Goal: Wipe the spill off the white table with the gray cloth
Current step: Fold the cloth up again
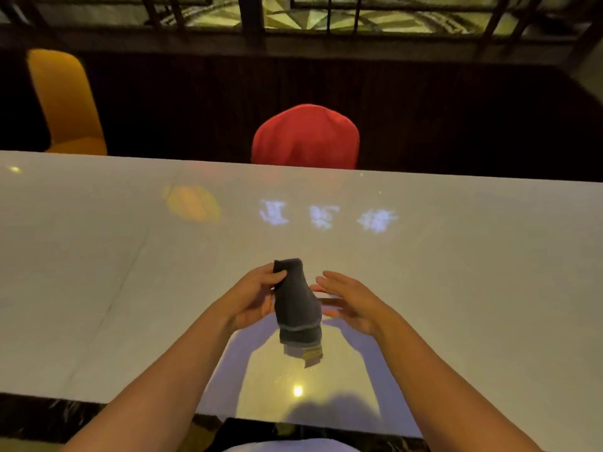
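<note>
Glossy white table (456, 288) is reflecting lights, with a red chair (305, 138) and orange chair (65, 99) sitting behind it. Left hand (257, 295) is pinching the folded gray cloth (295, 301) above the tabletop; right hand (349, 298) is hovering open just beside it.

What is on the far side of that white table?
Behind the white table a red chair shows its backrest and, further left, an orange chair stands. The tabletop hides both chairs' seats and legs. Beyond them is dark wall panelling.
</note>
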Demonstrator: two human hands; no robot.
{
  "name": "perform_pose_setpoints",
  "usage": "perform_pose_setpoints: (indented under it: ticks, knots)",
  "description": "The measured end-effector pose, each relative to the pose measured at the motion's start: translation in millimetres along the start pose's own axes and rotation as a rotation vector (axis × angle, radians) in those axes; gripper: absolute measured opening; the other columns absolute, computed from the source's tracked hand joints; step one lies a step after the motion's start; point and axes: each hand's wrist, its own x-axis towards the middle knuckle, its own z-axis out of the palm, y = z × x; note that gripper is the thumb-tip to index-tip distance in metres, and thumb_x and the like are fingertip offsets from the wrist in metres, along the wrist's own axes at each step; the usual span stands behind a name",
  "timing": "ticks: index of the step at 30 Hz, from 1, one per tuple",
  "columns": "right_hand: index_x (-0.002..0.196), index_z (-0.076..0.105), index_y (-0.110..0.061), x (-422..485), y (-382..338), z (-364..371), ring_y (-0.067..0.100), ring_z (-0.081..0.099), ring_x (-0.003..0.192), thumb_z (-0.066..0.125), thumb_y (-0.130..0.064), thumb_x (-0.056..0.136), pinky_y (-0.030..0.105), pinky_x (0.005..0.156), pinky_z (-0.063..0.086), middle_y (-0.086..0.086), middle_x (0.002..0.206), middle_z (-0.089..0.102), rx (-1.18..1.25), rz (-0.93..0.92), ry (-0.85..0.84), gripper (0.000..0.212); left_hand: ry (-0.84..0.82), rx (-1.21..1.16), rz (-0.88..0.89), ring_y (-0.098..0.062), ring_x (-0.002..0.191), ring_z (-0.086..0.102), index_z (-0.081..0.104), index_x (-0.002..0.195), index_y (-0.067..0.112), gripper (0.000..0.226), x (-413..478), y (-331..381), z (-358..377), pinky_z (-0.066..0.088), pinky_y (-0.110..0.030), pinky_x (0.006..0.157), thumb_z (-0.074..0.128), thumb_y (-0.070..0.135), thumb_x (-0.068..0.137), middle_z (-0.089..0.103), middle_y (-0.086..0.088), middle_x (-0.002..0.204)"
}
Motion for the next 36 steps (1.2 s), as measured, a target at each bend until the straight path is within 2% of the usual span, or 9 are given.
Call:
perform_pose_setpoints:
  ticks: [6,9,11,15,19,21,23,30,36]
  knots:
    - [0.127,0.068,-0.001,22,-38,74,0.035,0.065,0.114,0.088,-0.033,0.075,0.047,0.104,0.049,0.022,0.129,0.066,0.195,0.062,-0.375,0.064,-0.198,-0.111,0.091,-0.039,0.112,0.066,0.071,0.117,0.002,0.033,-10,68,-48,0.057,-0.05,0.087,0.064,0.017,0.088,0.067,-0.023,0.124]
    - [0.138,0.056,0.004,36,-50,114,0.038,0.06,0.113,0.088,-0.024,0.075,0.049,0.104,0.045,0.025,0.13,0.06,0.324,0.11,-0.458,0.077,-0.109,-0.067,0.053,-0.037,0.112,0.067,0.069,0.121,0.001,0.037,-7,99,-77,0.058,-0.046,0.086,0.066,0.02,0.09,0.067,-0.023,0.126]
    - [0.142,0.05,0.005,49,-60,140,0.04,0.058,0.119,0.075,-0.022,0.087,0.051,0.105,0.046,0.026,0.138,0.056,0.339,0.08,-0.454,0.066,0.018,-0.004,0.019,-0.033,0.105,0.071,0.068,0.123,0.002,0.036,-2,116,-100,0.061,-0.042,0.078,0.066,0.022,0.092,0.068,-0.021,0.124]
    - [0.147,0.045,0.0,82,-80,179,0.046,0.045,0.137,0.056,-0.019,0.1,0.058,0.113,0.037,0.028,0.146,0.051,0.314,0.029,-0.301,0.051,0.201,0.154,0.042,-0.031,0.106,0.067,0.064,0.123,0.022,0.026,10,146,-148,0.061,-0.042,0.071,0.058,0.03,0.098,0.067,-0.01,0.121]
    - [0.143,0.052,-0.005,130,-100,216,0.044,0.054,0.129,0.054,-0.018,0.104,0.057,0.107,0.045,0.024,0.138,0.06,0.234,0.021,-0.077,0.042,0.37,0.428,0.204,-0.029,0.098,0.064,0.058,0.114,0.027,0.017,38,177,-184,0.059,-0.04,0.065,0.048,0.035,0.103,0.065,-0.006,0.114]
    - [0.141,0.053,-0.004,150,-109,227,0.044,0.057,0.126,0.053,-0.018,0.104,0.057,0.107,0.046,0.023,0.135,0.062,0.207,0.018,-0.006,0.039,0.436,0.558,0.277,-0.03,0.1,0.062,0.056,0.115,0.027,0.018,55,188,-195,0.058,-0.045,0.075,0.044,0.034,0.103,0.063,-0.005,0.114]
    - [0.14,0.054,-0.003,176,-122,240,0.044,0.057,0.125,0.051,-0.017,0.105,0.057,0.106,0.046,0.023,0.135,0.062,0.209,0.018,0.051,0.037,0.466,0.618,0.311,-0.03,0.103,0.062,0.056,0.116,0.028,0.019,78,206,-212,0.056,-0.047,0.085,0.044,0.034,0.103,0.062,-0.004,0.115]
    - [0.125,0.061,-0.004,257,-160,250,0.033,0.066,0.103,0.051,-0.015,0.105,0.044,0.082,0.057,0.016,0.115,0.069,0.161,-0.004,0.239,0.025,0.51,0.771,0.344,-0.024,0.094,0.054,0.057,0.113,0.026,0.018,184,244,-245,0.04,-0.033,0.079,0.044,0.033,0.102,0.06,0.0,0.106]
    - [0.112,0.065,-0.005,347,-182,227,0.031,0.066,0.098,0.05,-0.016,0.105,0.045,0.082,0.058,0.015,0.108,0.07,0.06,0.003,0.383,0.02,0.511,0.762,0.255,-0.024,0.095,0.056,0.055,0.111,0.025,0.017,273,255,-262,0.045,-0.035,0.081,0.043,0.033,0.103,0.059,-0.001,0.107]
